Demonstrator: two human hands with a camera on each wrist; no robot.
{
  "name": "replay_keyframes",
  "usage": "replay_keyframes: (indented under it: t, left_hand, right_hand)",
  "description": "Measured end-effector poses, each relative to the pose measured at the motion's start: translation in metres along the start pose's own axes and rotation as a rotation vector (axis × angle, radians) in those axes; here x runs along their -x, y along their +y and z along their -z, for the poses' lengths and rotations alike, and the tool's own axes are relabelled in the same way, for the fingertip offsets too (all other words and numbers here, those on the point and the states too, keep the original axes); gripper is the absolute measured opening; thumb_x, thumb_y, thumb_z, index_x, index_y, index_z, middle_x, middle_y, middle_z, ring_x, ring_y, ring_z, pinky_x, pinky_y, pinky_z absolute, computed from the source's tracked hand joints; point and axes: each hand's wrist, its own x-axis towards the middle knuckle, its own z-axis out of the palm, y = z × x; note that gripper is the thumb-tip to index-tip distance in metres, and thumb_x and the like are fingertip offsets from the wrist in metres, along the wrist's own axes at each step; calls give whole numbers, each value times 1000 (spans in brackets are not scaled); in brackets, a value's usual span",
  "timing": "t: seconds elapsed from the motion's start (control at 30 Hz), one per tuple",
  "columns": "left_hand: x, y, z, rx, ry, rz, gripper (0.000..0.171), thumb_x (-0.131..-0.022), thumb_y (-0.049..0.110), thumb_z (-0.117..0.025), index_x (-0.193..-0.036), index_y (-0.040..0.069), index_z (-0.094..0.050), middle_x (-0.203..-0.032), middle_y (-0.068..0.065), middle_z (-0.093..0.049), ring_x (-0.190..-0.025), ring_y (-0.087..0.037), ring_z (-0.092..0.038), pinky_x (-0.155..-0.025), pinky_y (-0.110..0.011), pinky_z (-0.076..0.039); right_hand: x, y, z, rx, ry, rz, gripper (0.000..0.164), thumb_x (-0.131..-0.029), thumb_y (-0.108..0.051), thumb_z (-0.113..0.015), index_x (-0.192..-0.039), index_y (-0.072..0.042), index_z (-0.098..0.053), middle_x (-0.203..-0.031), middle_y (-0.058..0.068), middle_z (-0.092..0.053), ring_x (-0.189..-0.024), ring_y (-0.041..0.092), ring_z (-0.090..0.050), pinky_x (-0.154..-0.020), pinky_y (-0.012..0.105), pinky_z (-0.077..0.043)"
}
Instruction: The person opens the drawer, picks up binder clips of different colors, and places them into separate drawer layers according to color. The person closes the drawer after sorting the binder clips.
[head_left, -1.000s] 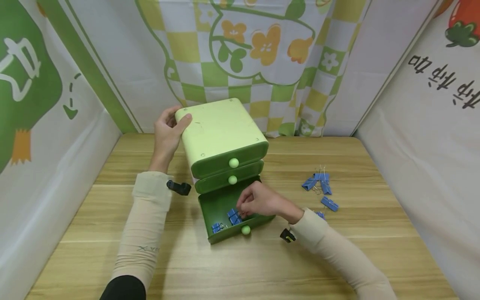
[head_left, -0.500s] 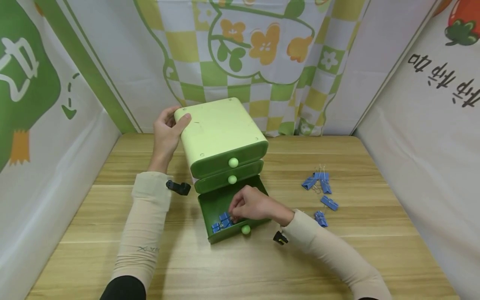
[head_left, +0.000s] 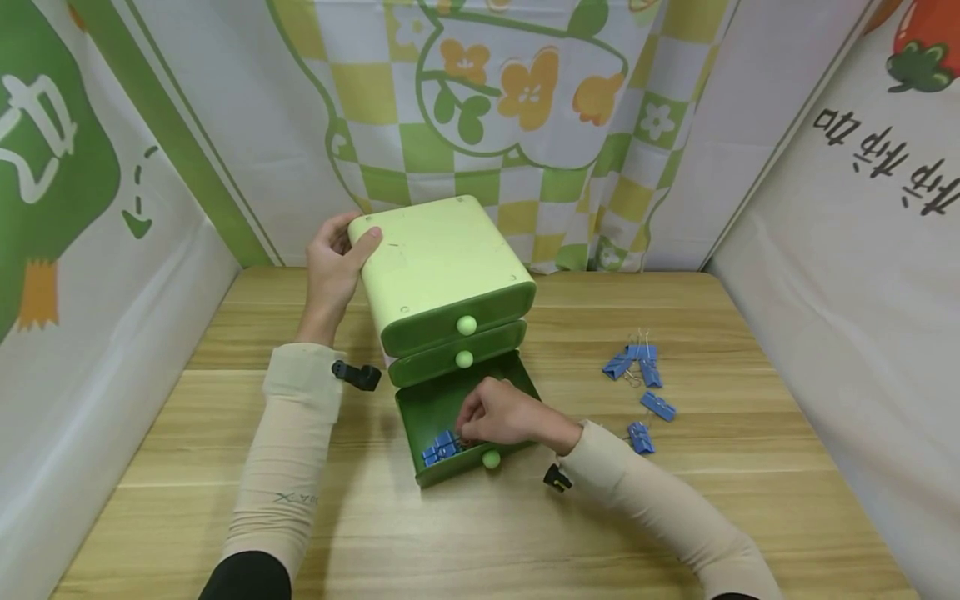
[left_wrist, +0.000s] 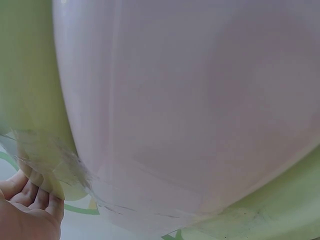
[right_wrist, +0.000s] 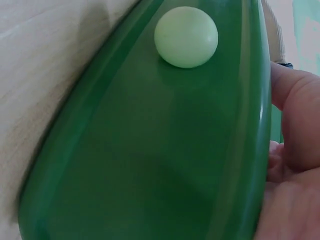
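A small light-green drawer cabinet (head_left: 450, 258) stands mid-table with its bottom drawer (head_left: 450, 472) pulled out. My left hand (head_left: 333, 271) grips the cabinet's back left corner, thumb on top; in the left wrist view its fingers curl at the edge. My right hand (head_left: 504, 412) reaches into the drawer and pinches a blue binder clip (head_left: 447, 442) by its wire end, beside another binder clip (head_left: 431, 456) at the drawer's front left. In the right wrist view the drawer front (right_wrist: 150, 125) hides most of the fingers and the clips.
Several blue binder clips (head_left: 633, 362) lie in a cluster on the table (head_left: 750, 475), right of the cabinet. Two single clips, one (head_left: 658, 406) and another (head_left: 641, 437), lie nearer. Two upper drawers with round knobs (head_left: 467, 325) are closed. A checked curtain (head_left: 495, 187) hangs behind.
My right hand has moved left and slightly nearer inside the drawer, bringing the binder clip against the one at the front left. My left hand has stayed on the cabinet.
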Motion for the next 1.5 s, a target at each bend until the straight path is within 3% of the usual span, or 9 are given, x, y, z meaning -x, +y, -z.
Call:
replay_keyframes:
  t: [0.2, 0.37, 0.63, 0.9, 1.2, 1.3, 1.4, 1.5]
  left_hand:
    - [0, 0, 0, 6, -1, 4, 61, -97, 29, -77, -147, 3, -55, -132, -3, -62, -116, -13, -59, -97, -21, -51]
    - [0, 1, 0, 7, -2, 12, 63, -97, 29, -77, -148, 1, -54, -134, -4, -62, -117, -13, -59, -97, -21, -51]
    - [1, 2, 0, 3, -4, 21, 63, -97, 29, -77, -149, 3, -54, -136, -5, -61, -120, -14, -59, -101, -22, -51]
    - [0, 0, 0, 9, -4, 19, 60, -97, 30, -78, -147, 5, -56, -134, -3, -61, -117, -13, -59, -96, -20, -52]
    - [0, 2, 1, 17, 2, 23, 62, -96, 29, -79, -148, 3, -55, -133, -1, -62, -117, -12, -59, -97, -20, -51]
    - [0, 2, 1, 15, 9, 24, 61, -96, 29, -78, -147, 3, -56, -132, -1, -62, -117, -13, -58, -96, -20, -51]
    - [1, 2, 1, -6, 4, 24, 60, -97, 30, -77, -147, 4, -56, -132, -2, -62, -117, -14, -58, -96, -20, -51]
    - [1, 3, 1, -8, 2, 29, 62, -97, 31, -77, -148, 5, -55, -134, -3, -61, -117, -14, -58, -96, -21, -50]
  right_hand:
    - [8, 1, 8, 37, 46, 17, 10, -95, -11, -73, -96, -12, -83, -85, -4, -78, -75, 6, -68, -68, 23, -55]
    - [20, 0, 20, 30, 103, 53, 12, -94, -7, -71, -100, -6, -82, -92, 1, -80, -82, 9, -72, -72, 25, -60]
    - [51, 1, 38, 19, 201, 76, 17, -98, -12, -72, -108, -1, -79, -97, 6, -80, -86, 11, -73, -73, 26, -61]
    - [85, 7, 57, 98, 354, 47, 13, -98, -17, -75, -103, -7, -81, -96, 4, -81, -86, 12, -76, -76, 29, -63]
    - [119, 25, 90, 143, 472, -91, 19, -99, -22, -75, -107, -5, -80, -96, 6, -81, -86, 16, -77, -86, 41, -62]
    - [129, 33, 102, 154, 511, -159, 22, -99, -23, -75, -107, -3, -80, -97, 9, -81, -85, 19, -76, -82, 39, -61]
    - [139, 44, 112, 181, 525, -267, 25, -99, -28, -74, -104, -4, -81, -95, 9, -80, -79, 17, -72, -70, 33, -58]
    - [145, 57, 122, 208, 501, -358, 30, -99, -32, -73, -84, -6, -76, -80, 5, -75, -64, 15, -60, -62, 31, -49]
